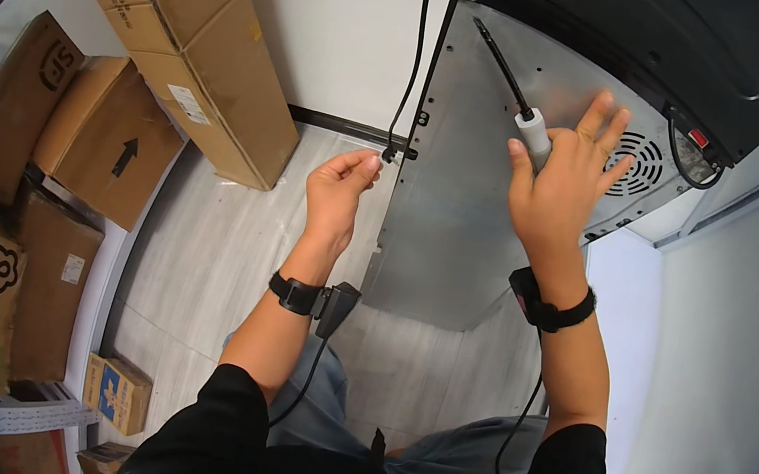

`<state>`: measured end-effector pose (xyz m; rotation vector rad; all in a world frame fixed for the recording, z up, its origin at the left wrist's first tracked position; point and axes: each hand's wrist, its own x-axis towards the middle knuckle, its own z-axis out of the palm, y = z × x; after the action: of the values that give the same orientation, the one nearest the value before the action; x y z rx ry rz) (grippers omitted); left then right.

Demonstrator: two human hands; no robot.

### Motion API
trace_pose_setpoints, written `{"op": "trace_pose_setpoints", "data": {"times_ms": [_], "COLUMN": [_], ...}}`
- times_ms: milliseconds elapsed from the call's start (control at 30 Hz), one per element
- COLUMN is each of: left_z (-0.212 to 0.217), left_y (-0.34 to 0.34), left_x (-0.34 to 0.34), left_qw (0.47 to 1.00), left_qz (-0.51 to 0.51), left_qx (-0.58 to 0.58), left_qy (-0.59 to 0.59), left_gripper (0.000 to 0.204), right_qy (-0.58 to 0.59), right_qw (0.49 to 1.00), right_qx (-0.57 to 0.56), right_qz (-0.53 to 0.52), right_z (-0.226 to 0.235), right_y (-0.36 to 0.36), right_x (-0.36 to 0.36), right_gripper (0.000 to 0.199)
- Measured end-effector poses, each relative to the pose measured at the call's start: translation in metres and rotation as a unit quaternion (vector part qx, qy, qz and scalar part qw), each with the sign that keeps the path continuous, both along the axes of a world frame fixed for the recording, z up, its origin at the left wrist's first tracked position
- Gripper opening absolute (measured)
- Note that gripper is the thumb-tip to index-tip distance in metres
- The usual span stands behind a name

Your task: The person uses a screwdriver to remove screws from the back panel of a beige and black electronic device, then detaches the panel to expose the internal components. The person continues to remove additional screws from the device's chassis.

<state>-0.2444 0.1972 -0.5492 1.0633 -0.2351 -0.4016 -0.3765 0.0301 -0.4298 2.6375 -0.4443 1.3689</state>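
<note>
Bare grey sheet metal fills the middle of the view: the back panel (pixel 467 202) of a black appliance (pixel 657 42) that stands on a pale plank floor (pixel 215 249), with a round vent grille (pixel 638 166) near the panel's right edge and a black power cord (pixel 418 51) hanging down its left edge. The panel sits flush in place; how many of its fasteners are in or out cannot be told, so the work looks to be somewhere in its middle — the tool is up against the panel, nothing has been lifted off.

The right hand (pixel 560 193) holds a screwdriver (pixel 516 94) with a white handle and a long dark shaft that runs up and left across the metal, its tip near the panel's upper left corner; the thumb and the base of the fingers hold the handle, while the fingers themselves are spread wide and straight, lying over the panel just beside the grille.

The left hand (pixel 338 194) is raised near the panel's left edge, its thumb and forefinger pressed together in a pinch just beside the cord's lower clip; whether a small screw sits between them is too small to tell. Both wrists wear black bands. Brown cardboard boxes (pixel 118 110) are stacked well apart on the left, against the white wall.
</note>
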Motion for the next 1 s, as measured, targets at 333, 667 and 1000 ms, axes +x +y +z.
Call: {"op": "trace_pose_setpoints", "data": {"times_ms": [333, 667, 1000], "left_z": [0.077, 0.125, 0.131], "left_y": [-0.003, -0.04, -0.051], "left_x": [0.002, 0.02, 0.026], "left_qw": [0.99, 0.946, 0.9], "left_qz": [-0.02, 0.103, 0.154], "left_qx": [-0.042, 0.05, 0.081], "left_qy": [-0.132, -0.302, -0.401], "left_gripper": [0.021, 0.017, 0.011], "right_qy": [-0.004, -0.006, -0.005], "right_qw": [1.0, 1.0, 1.0], "right_qx": [-0.009, -0.001, -0.006], "right_qz": [-0.002, -0.005, -0.003], "right_z": [0.0, 0.001, 0.001], "right_y": [-0.001, -0.002, -0.004], "right_x": [0.0, -0.002, -0.003], "right_gripper": [0.029, 0.029, 0.029]}}
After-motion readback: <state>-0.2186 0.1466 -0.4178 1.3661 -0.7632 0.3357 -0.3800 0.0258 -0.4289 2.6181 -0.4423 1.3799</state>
